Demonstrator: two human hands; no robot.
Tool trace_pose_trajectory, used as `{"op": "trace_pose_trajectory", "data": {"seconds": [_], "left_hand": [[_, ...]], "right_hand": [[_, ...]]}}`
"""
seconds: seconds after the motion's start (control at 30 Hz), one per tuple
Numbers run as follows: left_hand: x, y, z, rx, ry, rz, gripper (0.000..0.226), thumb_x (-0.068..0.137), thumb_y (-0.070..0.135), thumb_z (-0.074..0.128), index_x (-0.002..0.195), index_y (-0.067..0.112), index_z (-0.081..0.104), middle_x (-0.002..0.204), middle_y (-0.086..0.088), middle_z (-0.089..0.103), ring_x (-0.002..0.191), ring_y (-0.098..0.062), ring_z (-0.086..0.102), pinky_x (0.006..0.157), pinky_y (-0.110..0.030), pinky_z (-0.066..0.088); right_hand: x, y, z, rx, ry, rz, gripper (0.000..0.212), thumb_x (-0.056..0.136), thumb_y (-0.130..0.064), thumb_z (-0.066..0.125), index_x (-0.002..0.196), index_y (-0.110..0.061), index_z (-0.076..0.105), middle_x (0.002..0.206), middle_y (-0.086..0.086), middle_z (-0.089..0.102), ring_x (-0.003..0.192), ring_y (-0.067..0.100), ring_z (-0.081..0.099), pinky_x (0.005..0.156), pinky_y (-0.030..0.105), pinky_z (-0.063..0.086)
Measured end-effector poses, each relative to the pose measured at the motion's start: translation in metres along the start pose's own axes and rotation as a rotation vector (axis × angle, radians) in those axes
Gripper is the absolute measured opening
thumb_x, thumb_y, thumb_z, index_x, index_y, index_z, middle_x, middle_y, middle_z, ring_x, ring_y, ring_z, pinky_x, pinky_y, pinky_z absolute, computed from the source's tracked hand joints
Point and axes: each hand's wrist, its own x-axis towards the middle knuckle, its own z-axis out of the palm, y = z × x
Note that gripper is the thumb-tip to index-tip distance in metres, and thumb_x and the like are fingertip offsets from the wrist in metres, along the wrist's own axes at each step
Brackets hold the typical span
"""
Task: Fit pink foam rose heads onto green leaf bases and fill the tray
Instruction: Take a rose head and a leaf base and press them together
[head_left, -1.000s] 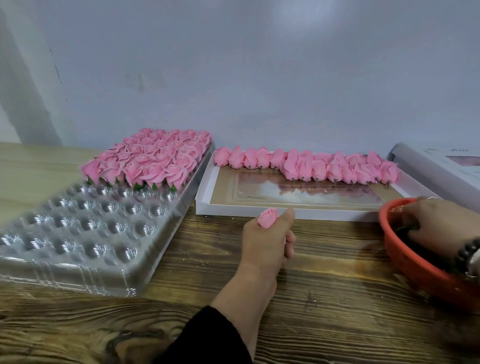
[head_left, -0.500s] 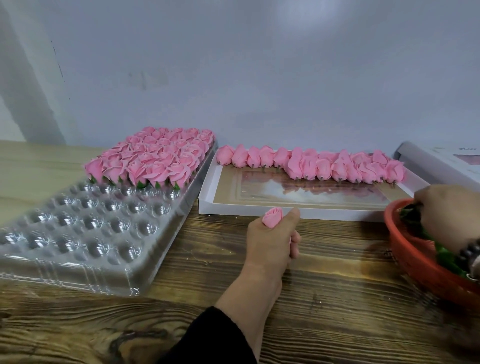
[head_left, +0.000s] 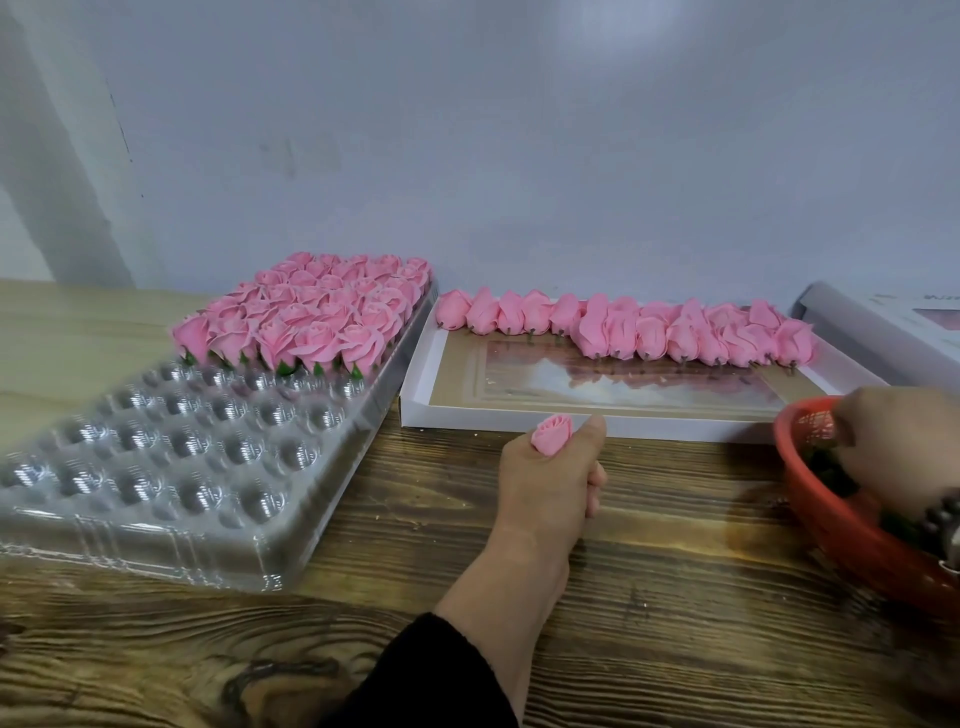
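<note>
Head view is showing a pink rose head (head_left: 553, 434) sticking up out of the left hand (head_left: 553, 486), which is gripping it between the thumb and the curled fingers, petals pointing up. That hand is resting on the wooden table (head_left: 675, 597), just in front of the near edge of a shallow white box (head_left: 498, 418). A black sleeve (head_left: 431, 680) is covering the forearm below it.

Along the far side of the white box, a row of loose rose heads (head_left: 623, 327) is lying on its side, the heads touching one another, their short stems pointing toward the person.

To the left, a clear plastic tray (head_left: 171, 467) with round pockets is sitting on the table, touching or just beside the box. Finished roses (head_left: 311, 312) with green leaf bases are filling its far rows, packed tightly together, while the near rows are showing bare pockets.

At the right edge, the right hand (head_left: 898, 447) is reaching down into a red basket (head_left: 831, 535) that is holding dark green leaf bases (head_left: 826, 467). Its fingers are curling down among them, but I cannot tell whether they are pinching anything. A beaded bracelet (head_left: 940, 519) is circling that wrist. Another white box (head_left: 883, 317) is lying at the far right, near the wall.
</note>
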Motion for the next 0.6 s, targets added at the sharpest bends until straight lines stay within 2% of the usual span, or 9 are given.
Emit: {"op": "trace_pose_trajectory", "data": {"seconds": [0.13,0.27,0.37,0.43,0.5,0.6], "left_hand": [[0.0,0.0,0.0,-0.002,-0.001,0.004,0.04,0.089,0.028,0.058,0.054,0.012,0.049,0.038,0.006,0.044,0.038,-0.007,0.038,0.04,-0.013,0.035],[0.0,-0.001,0.0,-0.001,0.003,0.006,0.042,0.089,0.029,0.059,0.052,0.013,0.049,0.038,0.007,0.043,0.037,-0.006,0.038,0.04,-0.012,0.035],[0.0,0.0,0.0,-0.006,0.001,0.007,0.041,0.089,0.028,0.059,0.053,0.012,0.049,0.038,0.007,0.044,0.037,-0.006,0.038,0.04,-0.013,0.035],[0.0,0.0,0.0,-0.003,-0.002,0.006,0.039,0.089,0.028,0.059,0.054,0.012,0.05,0.038,0.007,0.044,0.037,-0.006,0.038,0.04,-0.012,0.035],[0.0,0.0,0.0,0.001,-0.008,0.006,0.038,0.089,0.028,0.058,0.056,0.012,0.05,0.038,0.007,0.045,0.037,-0.006,0.038,0.04,-0.012,0.035],[0.0,0.001,0.001,0.003,-0.01,0.005,0.037,0.089,0.027,0.059,0.056,0.012,0.05,0.039,0.007,0.045,0.037,-0.005,0.039,0.04,-0.012,0.035]], "right_hand": [[-0.002,0.006,0.0,0.1,0.02,0.034,0.039,0.059,-0.026,0.079,0.048,-0.021,0.042,0.05,0.003,0.049,0.051,0.026,0.053,0.058,0.04,0.052],[0.006,0.019,0.008,0.098,0.067,0.029,0.047,0.051,-0.037,0.083,0.039,-0.019,0.041,0.04,0.004,0.045,0.042,0.027,0.05,0.052,0.043,0.051],[0.009,0.028,0.018,0.118,0.147,-0.016,0.053,0.055,-0.024,0.084,0.036,-0.024,0.034,0.037,0.004,0.04,0.037,0.027,0.048,0.046,0.042,0.049],[0.015,0.033,0.022,0.113,0.181,-0.002,0.046,0.064,-0.011,0.075,0.041,-0.023,0.037,0.042,0.007,0.043,0.043,0.03,0.05,0.052,0.045,0.051],[0.018,0.036,0.023,0.124,0.215,0.002,0.041,0.064,-0.001,0.068,0.045,-0.019,0.036,0.047,0.008,0.044,0.048,0.031,0.049,0.057,0.047,0.05],[0.021,0.035,0.025,0.141,0.294,-0.045,0.042,0.061,0.0,0.065,0.047,-0.02,0.03,0.047,0.007,0.041,0.047,0.03,0.047,0.053,0.047,0.049]]}}
